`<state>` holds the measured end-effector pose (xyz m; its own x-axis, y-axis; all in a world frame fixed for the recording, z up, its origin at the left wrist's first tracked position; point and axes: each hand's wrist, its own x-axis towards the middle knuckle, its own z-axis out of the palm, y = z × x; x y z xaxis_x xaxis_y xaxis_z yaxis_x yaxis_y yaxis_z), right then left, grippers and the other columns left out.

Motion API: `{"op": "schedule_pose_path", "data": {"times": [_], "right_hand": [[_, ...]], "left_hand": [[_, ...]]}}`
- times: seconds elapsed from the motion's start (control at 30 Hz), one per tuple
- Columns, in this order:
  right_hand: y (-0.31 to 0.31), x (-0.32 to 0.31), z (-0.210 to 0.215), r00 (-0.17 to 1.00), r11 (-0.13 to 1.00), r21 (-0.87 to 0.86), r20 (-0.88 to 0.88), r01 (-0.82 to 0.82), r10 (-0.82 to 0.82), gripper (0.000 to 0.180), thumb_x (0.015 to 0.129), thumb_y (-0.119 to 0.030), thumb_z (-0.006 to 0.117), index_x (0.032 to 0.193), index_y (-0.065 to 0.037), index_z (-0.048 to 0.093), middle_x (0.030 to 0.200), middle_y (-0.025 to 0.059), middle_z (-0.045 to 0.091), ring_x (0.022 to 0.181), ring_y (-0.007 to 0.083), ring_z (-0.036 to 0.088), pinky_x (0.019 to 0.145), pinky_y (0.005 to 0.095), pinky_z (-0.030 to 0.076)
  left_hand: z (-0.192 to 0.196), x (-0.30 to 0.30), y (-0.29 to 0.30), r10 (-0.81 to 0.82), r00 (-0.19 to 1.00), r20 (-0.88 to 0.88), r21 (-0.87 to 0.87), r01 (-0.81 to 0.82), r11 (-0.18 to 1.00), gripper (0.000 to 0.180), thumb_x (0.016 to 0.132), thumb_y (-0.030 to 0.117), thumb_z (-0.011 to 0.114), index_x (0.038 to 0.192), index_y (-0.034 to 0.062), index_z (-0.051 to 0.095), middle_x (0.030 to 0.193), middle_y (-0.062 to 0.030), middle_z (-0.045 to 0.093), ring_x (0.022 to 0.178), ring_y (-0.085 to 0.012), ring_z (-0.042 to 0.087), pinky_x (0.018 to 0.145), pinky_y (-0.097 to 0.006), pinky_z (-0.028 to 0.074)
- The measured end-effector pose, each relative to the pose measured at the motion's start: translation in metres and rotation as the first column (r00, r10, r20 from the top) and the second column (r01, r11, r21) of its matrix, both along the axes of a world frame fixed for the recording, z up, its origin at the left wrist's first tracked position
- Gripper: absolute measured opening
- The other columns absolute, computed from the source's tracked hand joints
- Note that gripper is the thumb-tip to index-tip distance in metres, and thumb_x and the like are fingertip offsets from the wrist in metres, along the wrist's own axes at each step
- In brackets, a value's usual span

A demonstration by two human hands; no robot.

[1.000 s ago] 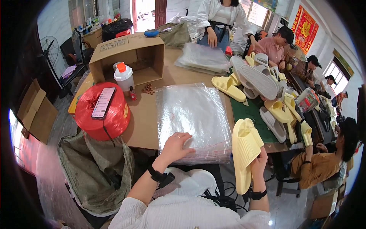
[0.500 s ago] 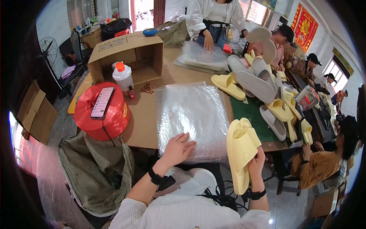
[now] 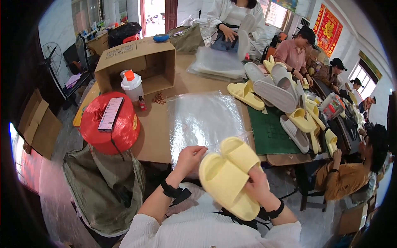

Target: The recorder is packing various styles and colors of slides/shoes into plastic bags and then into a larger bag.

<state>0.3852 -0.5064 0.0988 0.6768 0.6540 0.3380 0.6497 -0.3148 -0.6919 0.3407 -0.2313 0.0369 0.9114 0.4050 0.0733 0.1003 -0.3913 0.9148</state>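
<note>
My right hand (image 3: pixel 257 186) grips a pair of pale yellow slippers (image 3: pixel 225 175) held together, their straps facing up, above my lap at the table's near edge. My left hand (image 3: pixel 191 160) is closed in a pinch at the near edge of the clear plastic bags (image 3: pixel 206 118), which lie flat in a stack on the table. Its fingertips seem to hold the film of the top bag, close to the slippers' toe end. The slippers cover the near right corner of the stack.
A red roll of twine (image 3: pixel 93 132) bearing a phone (image 3: pixel 111 114) stands left, near an open cardboard box (image 3: pixel 136 53) and a bottle (image 3: pixel 132 87). Grey and yellow slippers (image 3: pixel 275 95) pile up right. Across the table a person (image 3: pixel 236 20) holds grey slippers; other people sit at right.
My right hand has brought the yellow slippers leftward and turned them straps up. My left hand went from lying flat on the bags to a pinch at their near edge.
</note>
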Motion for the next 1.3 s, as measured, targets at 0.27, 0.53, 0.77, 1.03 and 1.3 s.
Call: {"op": "schedule_pose_path", "data": {"times": [0.27, 0.53, 0.77, 1.03, 1.3], "right_hand": [[0.009, 0.021, -0.030, 0.996, 0.980, -0.199, 0.088, 0.005, 0.013, 0.020, 0.084, -0.012, 0.066, 0.094, 0.001, 0.054, 0.092, 0.0203, 0.057, 0.078, 0.0424, 0.060, 0.065, 0.0492, 0.049], [0.043, 0.029, -0.026, 0.976, 0.974, -0.200, 0.207, 0.109, -0.067, 0.020, 0.084, -0.012, 0.065, 0.094, 0.001, 0.054, 0.096, 0.0213, 0.057, 0.077, 0.0422, 0.061, 0.066, 0.0491, 0.051], [0.107, 0.078, -0.056, 0.908, 0.971, -0.139, 0.401, 0.192, -0.122, 0.032, 0.080, -0.015, 0.068, 0.105, 0.001, 0.056, 0.092, 0.0155, 0.059, 0.085, 0.0336, 0.063, 0.069, 0.0407, 0.052], [0.199, 0.127, -0.080, 0.959, 0.950, -0.149, 0.104, 0.276, -0.263, 0.021, 0.102, -0.022, 0.046, 0.108, -0.004, 0.055, 0.102, 0.0148, 0.060, 0.095, 0.0296, 0.064, 0.081, 0.0407, 0.052], [0.174, 0.063, -0.065, 0.885, 0.990, -0.069, 0.460, 0.120, -0.075, 0.066, 0.089, -0.027, 0.064, 0.140, 0.008, 0.039, 0.126, 0.0276, 0.052, 0.108, 0.0403, 0.058, 0.090, 0.0427, 0.051]], "left_hand": [[0.013, 0.007, 0.008, -0.094, 0.993, -0.073, -0.039, 0.091, 0.995, 0.022, 0.092, 0.019, 0.068, 0.107, 0.0041, 0.074, 0.105, -0.0117, 0.074, 0.095, -0.0187, 0.069, 0.085, -0.030, 0.053], [0.040, 0.001, -0.023, -0.337, 0.877, 0.343, 0.279, 0.248, 0.928, 0.014, 0.087, 0.013, 0.067, 0.097, 0.0052, 0.073, 0.119, -0.0122, 0.069, 0.121, -0.0340, 0.060, 0.102, -0.040, 0.048], [0.060, -0.005, -0.042, -0.444, 0.811, 0.380, 0.328, 0.331, 0.885, 0.015, 0.091, 0.008, 0.062, 0.105, 0.0042, 0.067, 0.125, -0.0116, 0.067, 0.124, -0.0314, 0.058, 0.108, -0.043, 0.043], [0.073, -0.026, -0.029, -0.565, 0.776, 0.282, 0.206, 0.526, 0.825, 0.011, 0.091, 0.004, 0.059, 0.099, 0.0012, 0.066, 0.120, -0.0089, 0.069, 0.119, -0.0279, 0.062, 0.101, -0.038, 0.048], [0.061, -0.063, 0.027, -0.467, 0.825, 0.318, 0.182, 0.430, 0.884, 0.013, 0.085, 0.005, 0.061, 0.096, 0.0014, 0.065, 0.115, -0.0113, 0.071, 0.116, -0.0310, 0.061, 0.101, -0.041, 0.045]]}}
